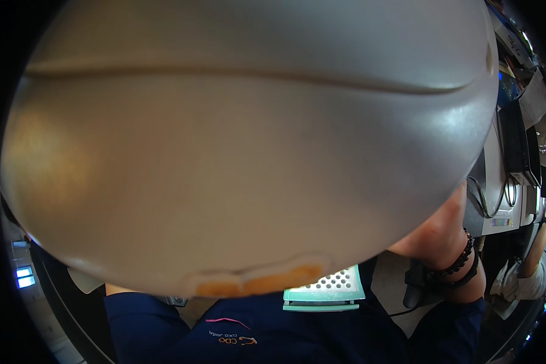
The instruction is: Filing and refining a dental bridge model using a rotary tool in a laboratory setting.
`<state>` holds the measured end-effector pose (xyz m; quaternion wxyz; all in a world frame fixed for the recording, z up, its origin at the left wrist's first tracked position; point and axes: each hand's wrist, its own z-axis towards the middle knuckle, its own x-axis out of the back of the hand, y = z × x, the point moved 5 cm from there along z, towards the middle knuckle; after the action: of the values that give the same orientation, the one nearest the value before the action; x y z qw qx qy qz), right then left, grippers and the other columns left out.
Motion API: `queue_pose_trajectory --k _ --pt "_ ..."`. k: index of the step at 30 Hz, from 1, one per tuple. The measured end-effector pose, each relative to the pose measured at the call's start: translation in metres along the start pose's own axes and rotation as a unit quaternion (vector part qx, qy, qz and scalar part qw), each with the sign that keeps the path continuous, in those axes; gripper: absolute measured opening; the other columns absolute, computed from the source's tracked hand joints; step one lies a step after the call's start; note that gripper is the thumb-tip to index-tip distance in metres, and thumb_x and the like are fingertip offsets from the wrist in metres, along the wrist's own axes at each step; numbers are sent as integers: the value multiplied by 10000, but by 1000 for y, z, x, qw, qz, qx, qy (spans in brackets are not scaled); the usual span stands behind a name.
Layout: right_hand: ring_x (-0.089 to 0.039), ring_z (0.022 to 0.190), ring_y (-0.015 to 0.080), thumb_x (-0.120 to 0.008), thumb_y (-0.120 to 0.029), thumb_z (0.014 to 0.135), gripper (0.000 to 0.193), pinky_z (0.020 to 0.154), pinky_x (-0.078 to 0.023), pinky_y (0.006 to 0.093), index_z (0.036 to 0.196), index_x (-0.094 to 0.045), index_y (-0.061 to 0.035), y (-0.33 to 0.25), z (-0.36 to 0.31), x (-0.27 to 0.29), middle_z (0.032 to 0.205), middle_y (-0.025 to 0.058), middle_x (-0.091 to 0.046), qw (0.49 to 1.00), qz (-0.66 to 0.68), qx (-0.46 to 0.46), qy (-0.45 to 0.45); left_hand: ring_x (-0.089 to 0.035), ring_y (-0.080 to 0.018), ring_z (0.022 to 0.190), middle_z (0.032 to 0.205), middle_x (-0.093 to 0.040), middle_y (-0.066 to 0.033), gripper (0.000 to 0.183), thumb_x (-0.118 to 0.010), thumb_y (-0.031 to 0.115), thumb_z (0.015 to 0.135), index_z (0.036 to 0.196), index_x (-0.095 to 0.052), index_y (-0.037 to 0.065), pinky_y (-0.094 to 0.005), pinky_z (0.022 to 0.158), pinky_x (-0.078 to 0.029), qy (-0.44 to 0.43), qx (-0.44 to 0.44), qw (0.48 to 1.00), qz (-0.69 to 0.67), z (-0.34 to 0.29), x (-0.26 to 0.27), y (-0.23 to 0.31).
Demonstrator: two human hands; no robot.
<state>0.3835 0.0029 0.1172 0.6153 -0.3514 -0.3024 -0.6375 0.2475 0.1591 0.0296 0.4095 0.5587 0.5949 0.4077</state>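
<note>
A large, glossy off-white rounded thing point(242, 170) fills most of the head view, very close. A long groove crosses its upper part and an orange mark sits on its lower edge; I cannot tell its kind. On the right, my right hand point(434, 233) reaches up against its edge, dark beaded bands around the wrist. Its fingers are hidden behind the off-white thing, so any grip is unseen. Only the dark blue sleeve point(141, 324) of my left arm shows; the left hand is hidden. Below the off-white edge, a teal-rimmed piece with a white perforated face point(330, 285) is partly visible.
On the right, a light worktop point(491, 209) carries a looped cable point(484, 197) and a black box point(520, 142), with papers and clutter farther back. Another person's forearm point(535, 246) shows at the far right. Bright screens point(25, 277) glow at the far left.
</note>
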Motion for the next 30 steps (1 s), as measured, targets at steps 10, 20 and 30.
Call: queue_pose_trajectory --k 10,20,30 --pt "-442 475 168 -861 -450 613 454 420 -318 307 600 -539 -131 0 0 -1 560 4 -413 1000 4 -5 -12 -533 -74 676 847 -637 -46 199 -588 167 992 1062 -683 7 -229 584 -432 9 1 1000 -5 2 -4 17" --pt "-473 487 175 -849 -452 654 442 436 -345 310 638 -564 -115 -1 -2 -4 577 5 -453 999 37 -13 -31 -561 -73 718 927 -664 -40 199 -571 167 1005 1077 -693 27 -222 624 -463 8 -3 999 48 -2 -2 16" --pt "-497 507 181 -848 -429 643 421 453 -369 320 661 -574 -110 -1 -2 -6 592 5 -474 998 34 -25 -37 -569 -73 719 962 -673 -53 195 -564 156 1008 1097 -679 25 -222 611 -467 8 -7 998 69 -2 1 8"
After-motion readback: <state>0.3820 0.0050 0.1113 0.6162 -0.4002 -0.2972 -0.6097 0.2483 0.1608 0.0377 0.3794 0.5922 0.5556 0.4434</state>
